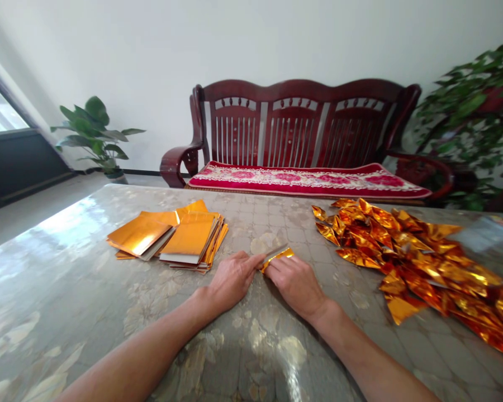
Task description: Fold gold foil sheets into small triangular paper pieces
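Note:
Both hands meet over the middle of the table around one small sheet of gold foil paper (pixel 283 254), partly folded or rolled, with a greyish edge showing. My left hand (pixel 236 277) pinches its left end. My right hand (pixel 295 283) has its fingers curled over the right part, hiding much of the paper. To the left lie stacks of flat gold foil paper (pixel 188 234), some sheets showing pale undersides. On the right is a large heap of folded, shiny gold foil pieces (pixel 402 251).
The table (pixel 159 329) has a glossy, flower-patterned cover. Clear plastic wrapping (pixel 488 234) lies at the right behind the heap. Beyond the table stand a dark red wooden bench (pixel 293 123) with a red patterned cushion (pixel 285 177) and two leafy plants, one potted plant (pixel 94 131) at left.

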Tool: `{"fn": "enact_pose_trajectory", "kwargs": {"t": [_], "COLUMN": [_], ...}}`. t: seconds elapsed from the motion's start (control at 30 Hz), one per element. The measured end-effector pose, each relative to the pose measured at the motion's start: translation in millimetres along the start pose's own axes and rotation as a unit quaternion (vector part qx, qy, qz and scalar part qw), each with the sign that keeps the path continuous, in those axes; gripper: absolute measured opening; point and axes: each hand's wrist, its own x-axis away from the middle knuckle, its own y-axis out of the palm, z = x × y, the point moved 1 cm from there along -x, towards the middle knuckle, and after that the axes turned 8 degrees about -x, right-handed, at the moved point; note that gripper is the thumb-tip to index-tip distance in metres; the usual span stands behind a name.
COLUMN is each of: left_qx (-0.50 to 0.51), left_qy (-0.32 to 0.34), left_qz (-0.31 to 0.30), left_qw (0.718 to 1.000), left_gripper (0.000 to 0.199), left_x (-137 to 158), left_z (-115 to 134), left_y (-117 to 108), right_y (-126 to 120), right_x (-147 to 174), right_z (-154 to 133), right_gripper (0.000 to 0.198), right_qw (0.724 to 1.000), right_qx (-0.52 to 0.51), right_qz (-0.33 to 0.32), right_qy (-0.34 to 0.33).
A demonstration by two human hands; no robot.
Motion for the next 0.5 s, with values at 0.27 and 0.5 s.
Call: {"fn": "enact_pose_trajectory", "kwargs": {"t": [0.27,0.5], "left_qx": [-0.011,-0.05], "left_qy": [0.024,0.029], "left_qz": [-0.009,-0.002], "left_qw": [1.0,0.998], "left_gripper": [0.04,0.035], "left_x": [-0.3,-5.1], "left_z": [-2.3,4.5], "left_y": [-2.9,3.3], "right_y": [5.4,8.9], "right_x": [2.3,2.4], "right_z": [1.5,13.2], "right_gripper": [0.013,0.018], "right_qw": [0.999,0.998], "right_qx": [0.007,-0.022], "right_qz": [0.033,0.054], "right_qy": [0.005,0.034]}}
